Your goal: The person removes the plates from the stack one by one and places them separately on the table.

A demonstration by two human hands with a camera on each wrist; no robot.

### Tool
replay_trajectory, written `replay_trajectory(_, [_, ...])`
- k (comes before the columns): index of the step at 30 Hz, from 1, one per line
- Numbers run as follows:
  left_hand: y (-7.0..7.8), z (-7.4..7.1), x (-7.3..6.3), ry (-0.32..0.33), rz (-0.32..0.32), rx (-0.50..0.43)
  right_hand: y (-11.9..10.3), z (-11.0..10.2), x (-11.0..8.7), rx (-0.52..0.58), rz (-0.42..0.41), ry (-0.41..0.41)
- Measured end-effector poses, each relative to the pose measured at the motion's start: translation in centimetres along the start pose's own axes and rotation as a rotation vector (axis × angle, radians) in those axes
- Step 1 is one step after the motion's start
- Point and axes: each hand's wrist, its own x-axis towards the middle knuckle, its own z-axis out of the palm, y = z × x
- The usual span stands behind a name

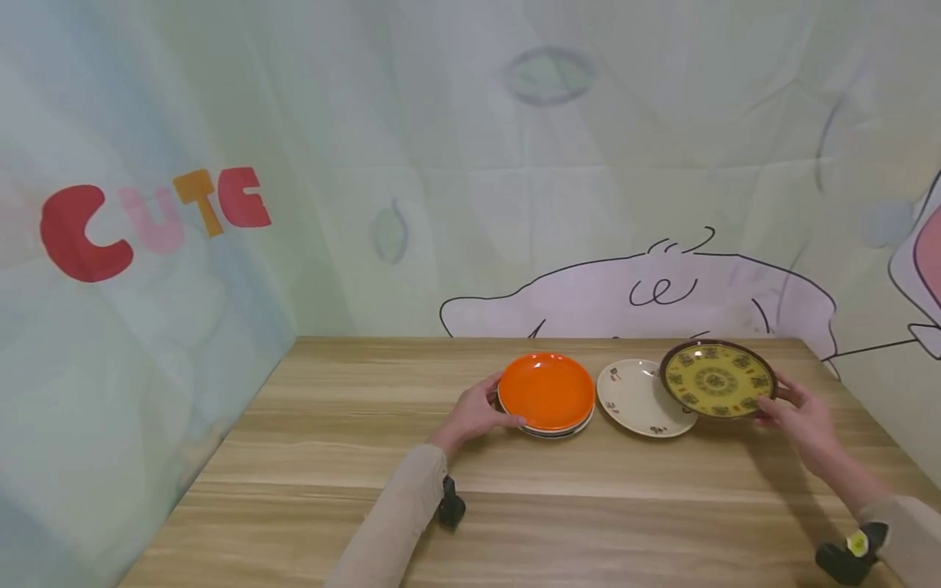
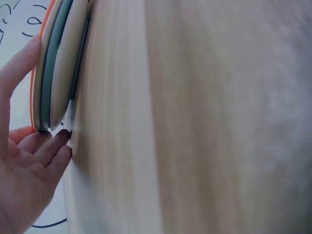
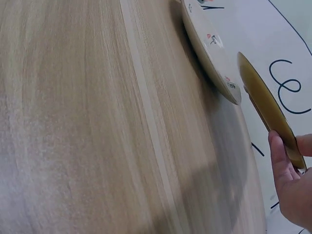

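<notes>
My left hand holds the left side of a stack of plates, topped by a glossy orange plate. In the left wrist view, its thumb lies at the orange rim and the fingers curve against the stack's edge; a teal plate and a cream plate show beneath. With thumb above and fingers below, my right hand pinches the right rim of an olive-yellow patterned plate with a dark edge. That plate is raised and tilted, partly covering a white plate with small printed motifs.
The wood-grain table ends at a printed cloth backdrop behind the plates. Another cloth side with the word CUTE borders the table on the left. Dark wrist devices sit on both sleeves.
</notes>
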Motion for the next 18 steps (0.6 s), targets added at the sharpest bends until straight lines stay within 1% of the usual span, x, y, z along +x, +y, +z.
replay_trajectory(1, [0.0, 0.0, 0.0, -0.001, 0.001, 0.000, -0.4, 0.2, -0.3, -0.030, 0.003, 0.013])
replay_trajectory(4, [-0.1, -0.1, 0.0, -0.007, 0.009, -0.003, -1.5, 0.9, -1.2, -0.042, 0.034, 0.056])
replay_trajectory(6, [-0.1, -0.1, 0.0, -0.009, 0.013, -0.004, -2.1, 1.2, -1.6, -0.069, 0.054, 0.084])
replay_trajectory(8, [-0.2, -0.1, 0.0, -0.011, 0.018, -0.008, -2.5, 1.2, -1.8, -0.020, 0.089, 0.113])
replay_trajectory(11, [-0.2, -0.1, 0.0, -0.010, 0.012, -0.008, -2.6, 1.0, -2.0, -0.034, 0.114, 0.155])
replay_trajectory(14, [-0.2, 0.0, 0.0, -0.013, -0.005, -0.004, -2.6, 0.8, -2.3, -0.005, 0.136, 0.179])
replay_trajectory(18, [0.0, -0.1, -0.1, -0.014, -0.003, -0.006, -3.1, 1.0, -2.8, 0.037, 0.158, 0.189])
